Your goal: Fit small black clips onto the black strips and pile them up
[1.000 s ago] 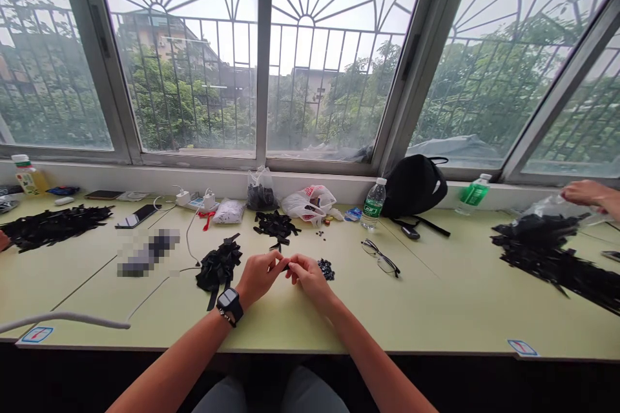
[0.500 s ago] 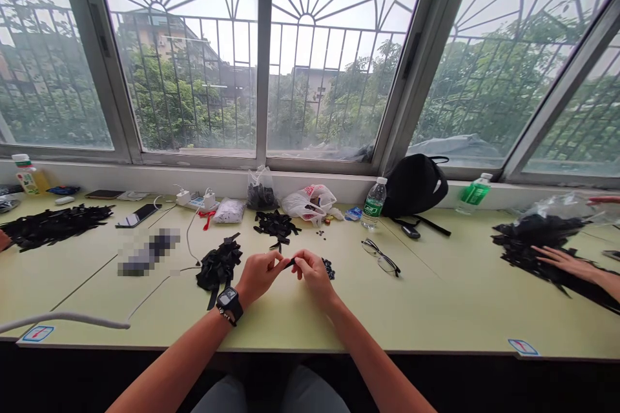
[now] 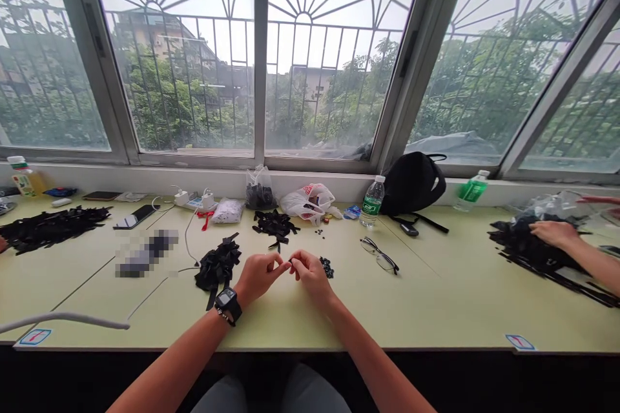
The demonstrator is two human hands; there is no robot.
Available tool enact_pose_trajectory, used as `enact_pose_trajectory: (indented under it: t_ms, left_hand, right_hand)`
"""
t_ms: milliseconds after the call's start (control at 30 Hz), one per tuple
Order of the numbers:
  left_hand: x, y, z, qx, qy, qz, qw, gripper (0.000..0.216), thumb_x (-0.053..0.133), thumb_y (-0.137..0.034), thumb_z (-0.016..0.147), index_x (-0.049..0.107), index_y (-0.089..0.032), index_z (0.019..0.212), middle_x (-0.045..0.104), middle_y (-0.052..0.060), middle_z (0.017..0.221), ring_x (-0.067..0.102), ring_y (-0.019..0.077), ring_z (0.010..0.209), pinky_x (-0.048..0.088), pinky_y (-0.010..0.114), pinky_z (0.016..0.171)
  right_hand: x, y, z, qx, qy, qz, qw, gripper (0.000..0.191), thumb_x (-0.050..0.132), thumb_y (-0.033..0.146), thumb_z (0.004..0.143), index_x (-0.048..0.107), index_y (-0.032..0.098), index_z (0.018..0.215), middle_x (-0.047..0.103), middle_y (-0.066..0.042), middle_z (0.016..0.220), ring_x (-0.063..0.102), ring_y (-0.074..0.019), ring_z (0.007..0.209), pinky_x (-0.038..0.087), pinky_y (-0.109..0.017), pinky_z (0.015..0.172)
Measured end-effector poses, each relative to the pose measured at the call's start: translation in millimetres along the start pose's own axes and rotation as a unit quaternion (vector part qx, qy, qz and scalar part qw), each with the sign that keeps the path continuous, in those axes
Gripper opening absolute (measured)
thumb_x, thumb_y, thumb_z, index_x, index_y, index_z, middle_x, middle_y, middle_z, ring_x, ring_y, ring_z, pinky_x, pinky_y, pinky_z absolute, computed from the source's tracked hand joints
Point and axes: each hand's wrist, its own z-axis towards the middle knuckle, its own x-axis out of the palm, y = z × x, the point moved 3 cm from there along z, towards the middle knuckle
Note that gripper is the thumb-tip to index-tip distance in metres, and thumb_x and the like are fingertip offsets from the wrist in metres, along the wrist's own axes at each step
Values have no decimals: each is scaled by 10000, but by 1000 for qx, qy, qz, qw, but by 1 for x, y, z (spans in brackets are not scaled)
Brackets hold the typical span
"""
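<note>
My left hand, with a dark watch on its wrist, is closed in a pinch over the near part of the table. Its thumb tip meets the fingertips of my right hand, which is pinched too. Between them a small dark bit of black strip shows; the fingers hide most of it. Left of my left hand lies a pile of short black strips. A second pile of black strips lies just beyond both hands. Small dark shiny pieces sit in a heap beside my right hand.
Eyeglasses and a water bottle stand to the right, near a black bag. A white cable crosses the left side. At far right, another person's hand rests on a black strip pile.
The black strip between my fingertips shows less than before, and my hands have come slightly closer together. At right, the other person's hand has moved up onto the pile by the plastic bag.
</note>
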Motion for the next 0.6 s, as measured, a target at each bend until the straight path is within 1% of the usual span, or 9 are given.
enact_pose_trajectory:
  t_ms: [100, 300, 600]
  left_hand:
    - [0, -1, 0, 0, 8, 2, 1000, 431, 563, -538, 972, 744, -199, 777, 401, -66, 507, 358, 100, 489, 225, 232, 517]
    - [0, -3, 0, 5, 29, 2, 1000, 403, 595, -506, 951, 727, -192, 736, 476, -52, 501, 388, 101, 488, 229, 235, 516]
    - [-1, -2, 0, 3, 30, -11, 999, 431, 585, -526, 951, 718, -189, 717, 484, -46, 499, 387, 103, 483, 234, 236, 509]
  right_hand:
    - [1, -3, 0, 1, 9, -16, 1000, 197, 541, 358, 884, 602, 196, 789, 601, -3, 684, 523, -146, 600, 421, -262, 573]
    - [2, -11, -1, -15, 20, -98, 995, 222, 484, 329, 922, 620, 199, 804, 632, -7, 677, 511, -142, 561, 390, -262, 555]
    - [2, -9, -2, -7, 23, -84, 996, 214, 486, 334, 917, 619, 200, 816, 640, -5, 692, 510, -139, 547, 390, -262, 543]
